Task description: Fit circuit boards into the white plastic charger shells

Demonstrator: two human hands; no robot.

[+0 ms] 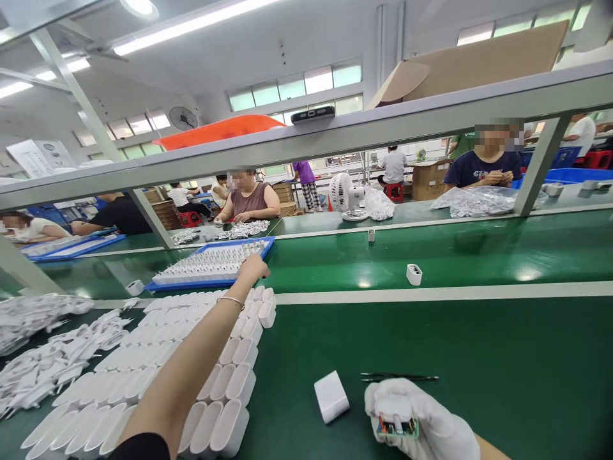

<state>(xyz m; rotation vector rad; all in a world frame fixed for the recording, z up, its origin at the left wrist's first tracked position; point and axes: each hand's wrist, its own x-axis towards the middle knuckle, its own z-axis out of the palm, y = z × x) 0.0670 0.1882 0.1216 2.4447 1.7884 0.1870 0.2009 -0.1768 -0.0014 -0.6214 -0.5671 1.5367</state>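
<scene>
My left hand (252,269) is bare and stretched far forward to the right edge of a blue-rimmed tray (269,245) full of small white parts with upright pins. Its fingers point away from me, and whether they hold anything is hidden. In a white glove, my right hand (426,415) is closed round a white plug housing with a circuit board (398,427) and coloured components showing at its open end. Black tweezers (400,377) lie just beyond this hand. To its left rests a white plastic shell (331,397) on the green bench.
Rows of open white shells (230,428) stand under my left forearm. Loose white parts (52,361) are heaped at the left. On the green belt sit a white housing (414,275) and a smaller piece (371,236). A shelf beam (335,137) crosses above; co-workers sit opposite.
</scene>
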